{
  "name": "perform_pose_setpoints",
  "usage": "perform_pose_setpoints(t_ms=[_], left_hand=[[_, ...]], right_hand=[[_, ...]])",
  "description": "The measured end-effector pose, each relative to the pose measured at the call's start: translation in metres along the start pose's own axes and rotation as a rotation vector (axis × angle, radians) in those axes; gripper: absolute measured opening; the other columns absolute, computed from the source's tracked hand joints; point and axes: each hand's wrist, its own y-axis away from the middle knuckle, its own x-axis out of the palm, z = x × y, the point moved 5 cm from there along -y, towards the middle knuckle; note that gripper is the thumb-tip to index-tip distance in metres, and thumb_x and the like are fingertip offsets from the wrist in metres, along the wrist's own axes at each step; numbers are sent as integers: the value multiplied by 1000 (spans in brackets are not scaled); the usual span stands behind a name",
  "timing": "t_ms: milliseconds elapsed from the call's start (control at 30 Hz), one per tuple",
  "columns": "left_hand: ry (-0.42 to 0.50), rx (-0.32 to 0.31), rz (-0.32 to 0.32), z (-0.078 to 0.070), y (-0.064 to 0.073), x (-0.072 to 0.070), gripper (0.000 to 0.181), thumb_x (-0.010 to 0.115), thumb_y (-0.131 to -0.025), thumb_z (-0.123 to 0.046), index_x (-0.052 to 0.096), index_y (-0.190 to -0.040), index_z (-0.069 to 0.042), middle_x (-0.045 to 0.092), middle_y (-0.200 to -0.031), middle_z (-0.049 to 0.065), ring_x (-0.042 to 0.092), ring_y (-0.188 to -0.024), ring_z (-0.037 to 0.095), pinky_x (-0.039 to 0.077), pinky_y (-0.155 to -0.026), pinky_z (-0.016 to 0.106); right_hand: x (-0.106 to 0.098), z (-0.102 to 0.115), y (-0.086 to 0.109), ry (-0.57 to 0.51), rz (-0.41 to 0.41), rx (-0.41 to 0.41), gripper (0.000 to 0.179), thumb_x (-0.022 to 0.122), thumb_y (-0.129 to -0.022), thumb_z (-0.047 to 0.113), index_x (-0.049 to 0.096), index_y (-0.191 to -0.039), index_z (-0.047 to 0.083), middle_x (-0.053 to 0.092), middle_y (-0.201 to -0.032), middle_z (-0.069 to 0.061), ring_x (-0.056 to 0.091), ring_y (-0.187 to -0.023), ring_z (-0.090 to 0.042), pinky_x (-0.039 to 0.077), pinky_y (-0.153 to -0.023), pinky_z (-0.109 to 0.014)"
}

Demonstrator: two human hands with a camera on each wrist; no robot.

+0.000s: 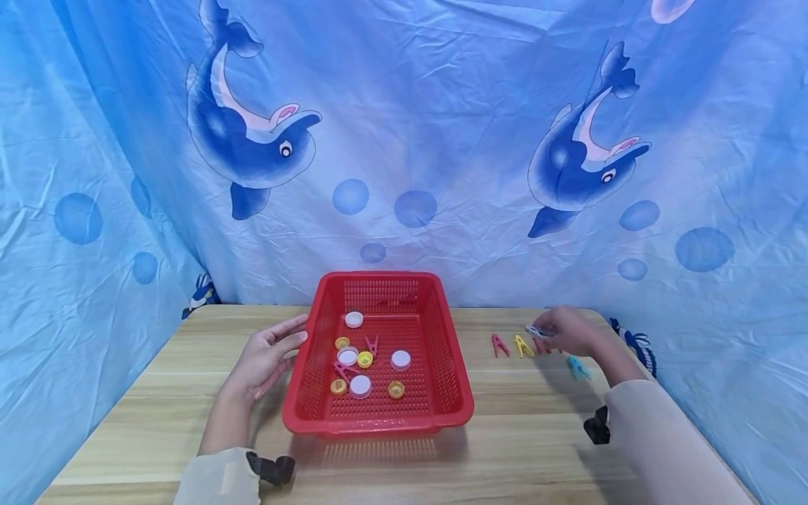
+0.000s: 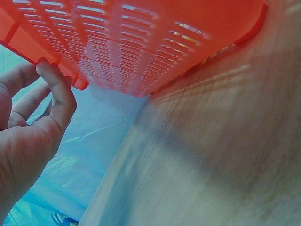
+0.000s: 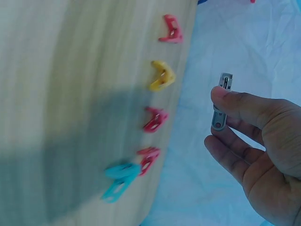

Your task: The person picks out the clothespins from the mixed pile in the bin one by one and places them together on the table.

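Note:
My left hand [image 1: 268, 356] is at the left side of a red plastic basket [image 1: 375, 426], its thumb and fingers at the rim; from below, the left wrist view shows the bent fingers [image 2: 61, 94] against the rim's edge. Inside the basket lie white caps [image 1: 400, 360], yellow caps [image 1: 395, 389] and pink clothespins [image 1: 345, 369]. Over at the right, my right hand [image 1: 571, 332] pinches a grey clothespin [image 3: 220, 113] between thumb and fingers, raised above the table. Near that hand lie a yellow clothespin [image 3: 162, 76], several pink clothespins [image 3: 172, 29] and a teal clothespin [image 3: 121, 181].
The basket stands on a wood-grain table [image 1: 524, 449]. Behind and on both sides hangs a blue curtain [image 1: 404, 140] printed with dolphins, close to the table's back edge. Blue-and-white patterned pieces [image 1: 636, 344] show at the table's back corners.

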Motion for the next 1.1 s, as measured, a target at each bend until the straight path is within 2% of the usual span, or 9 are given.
perform_pose_setpoints(t_ms=[167, 300, 533, 667, 900, 1100], left_hand=[[-7, -3, -7, 0, 0, 1, 73, 76, -93, -36, 45, -155, -15, 51, -152, 9, 65, -124, 23, 56, -97, 41], [-7, -2, -6, 0, 0, 1, 72, 76, -93, -35, 45, -155, -15, 51, -152, 9, 65, -124, 24, 56, -97, 41], [7, 6, 11, -1, 1, 1, 70, 74, -96, -31, 44, -156, -12, 52, -151, 11, 67, -120, 20, 57, -95, 39], [20, 15, 21, -2, 0, 0, 67, 72, -98, -27, 43, -155, -9, 53, -149, 11, 68, -118, 19, 58, -92, 38], [2, 8, 12, -1, 0, 0, 69, 74, -96, -31, 44, -156, -11, 53, -150, 10, 67, -120, 21, 57, -94, 39], [-4, 4, 11, -2, 1, 0, 71, 74, -96, -32, 42, -157, -12, 51, -151, 10, 67, -120, 19, 57, -94, 39]], right_hand=[[8, -17, 14, 48, -33, -2, 30, 79, -90, 11, 74, -117, -1, 73, -110, -12, 69, -102, -30, 57, -90, -54], [17, -29, 22, 59, -41, 1, 34, 79, -89, 11, 72, -119, -2, 73, -109, -12, 68, -97, -27, 58, -85, -51], [31, -38, 29, 21, -35, 50, 38, 83, -86, 15, 73, -120, 0, 68, -91, 0, 58, -79, -16, 54, -69, -34], [37, -39, 30, 44, -26, 45, 39, 85, -85, 18, 73, -117, 0, 67, -87, 0, 57, -76, -15, 53, -69, -34], [48, -44, 32, 52, -16, 58, 37, 86, -83, 20, 74, -114, 3, 65, -84, 1, 56, -75, -15, 53, -68, -33], [49, -42, 36, 36, -36, 57, 44, 87, -83, 24, 72, -116, 1, 65, -85, 0, 57, -76, -15, 52, -68, -34]])
